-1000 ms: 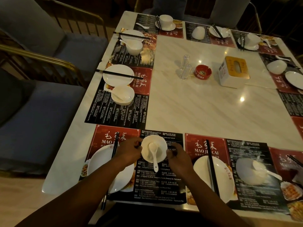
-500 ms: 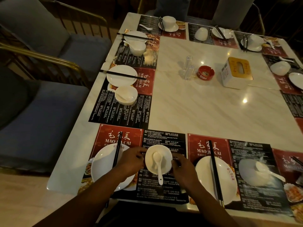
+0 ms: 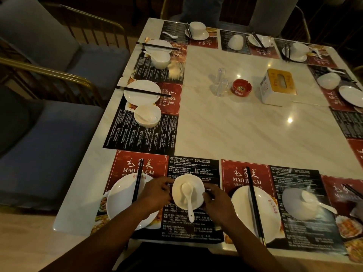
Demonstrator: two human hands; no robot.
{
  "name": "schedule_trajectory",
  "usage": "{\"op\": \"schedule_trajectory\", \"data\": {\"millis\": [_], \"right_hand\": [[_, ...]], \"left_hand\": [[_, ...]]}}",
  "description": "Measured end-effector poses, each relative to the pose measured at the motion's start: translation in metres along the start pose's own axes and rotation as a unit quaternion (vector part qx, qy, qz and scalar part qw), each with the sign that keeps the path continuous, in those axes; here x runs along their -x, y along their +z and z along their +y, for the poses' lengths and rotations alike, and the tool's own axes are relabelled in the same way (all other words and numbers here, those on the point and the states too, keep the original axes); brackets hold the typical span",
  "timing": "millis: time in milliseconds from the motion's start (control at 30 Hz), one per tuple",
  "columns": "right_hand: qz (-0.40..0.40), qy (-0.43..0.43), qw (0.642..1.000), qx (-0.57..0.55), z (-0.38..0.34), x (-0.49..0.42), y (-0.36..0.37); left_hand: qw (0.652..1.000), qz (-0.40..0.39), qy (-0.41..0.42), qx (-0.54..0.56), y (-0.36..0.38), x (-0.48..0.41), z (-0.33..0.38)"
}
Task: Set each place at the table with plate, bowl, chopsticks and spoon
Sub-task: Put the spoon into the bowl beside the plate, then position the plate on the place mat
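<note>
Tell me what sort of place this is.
Probably a Chinese restaurant's dining room: printed red-and-black paper placemats reading MAO JIA CAI, identical white round plates with black chopsticks at many seats, and a red round ashtray on the white marble-look table.

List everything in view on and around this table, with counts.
table: one, white marble, fills view
placemats: many, red and black, round the edge
plates: eight visible, white, on placemats
bowls: eight, white, on or beside plates
chopsticks: eight pairs, black, mostly across plates
spoons: at least seven, white, some in bowls
clear containers: two, centre
ashtray: one, red, centre
tissue box: one, white and yellow, centre
chairs: at least two, grey-blue, left
left hand: grips nearest bowl, left side
right hand: grips its right side
</note>
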State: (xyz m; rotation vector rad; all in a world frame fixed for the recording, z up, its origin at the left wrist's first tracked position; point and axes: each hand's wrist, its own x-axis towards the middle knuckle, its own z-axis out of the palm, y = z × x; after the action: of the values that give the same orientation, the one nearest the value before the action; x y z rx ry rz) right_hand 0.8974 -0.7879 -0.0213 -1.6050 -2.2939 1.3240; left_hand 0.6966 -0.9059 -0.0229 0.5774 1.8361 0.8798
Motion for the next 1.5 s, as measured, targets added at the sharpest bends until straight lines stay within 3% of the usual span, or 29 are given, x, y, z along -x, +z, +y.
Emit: {"op": "schedule_trajectory", "data": {"millis": [233, 367, 567, 700, 800, 900, 1067, 1300, 1500], "right_hand": [[0.008, 0.041, 0.999, -0.022, 0.005, -0.014, -0.045], [0.066, 0.052, 0.996, -0.007, 0.025, -0.018, -0.096], [0.121, 0.100, 0.987, 0.018, 0.074, -0.020, -0.165], [0.124, 0.097, 0.985, 0.069, 0.099, -0.021, -0.191], [0.086, 0.066, 0.991, 0.076, 0.114, -0.027, -0.200], [-0.026, 0.006, 0.997, 0.078, 0.129, -0.034, -0.203], [-0.145, -0.100, 0.977, 0.122, 0.145, -0.034, -0.197], [-0.153, -0.130, 0.973, 0.116, 0.159, -0.027, -0.184], [-0.146, -0.119, 0.973, 0.135, 0.172, -0.011, -0.177]], "left_hand": [[0.990, 0.067, 0.067, -0.108, -0.009, -0.015, 0.020], [0.977, 0.111, 0.125, -0.133, 0.007, -0.029, 0.051], [0.971, 0.065, 0.191, -0.130, 0.069, -0.036, 0.094], [0.971, 0.043, 0.182, -0.151, 0.124, -0.042, 0.107], [0.971, 0.039, 0.150, -0.180, 0.164, -0.051, 0.110], [0.975, 0.065, 0.110, -0.184, 0.199, -0.055, 0.112], [0.967, 0.117, 0.084, -0.210, 0.240, -0.045, 0.110], [0.957, 0.191, 0.045, -0.214, 0.256, -0.017, 0.086], [0.956, 0.192, 0.039, -0.218, 0.250, -0.016, 0.073]]}}
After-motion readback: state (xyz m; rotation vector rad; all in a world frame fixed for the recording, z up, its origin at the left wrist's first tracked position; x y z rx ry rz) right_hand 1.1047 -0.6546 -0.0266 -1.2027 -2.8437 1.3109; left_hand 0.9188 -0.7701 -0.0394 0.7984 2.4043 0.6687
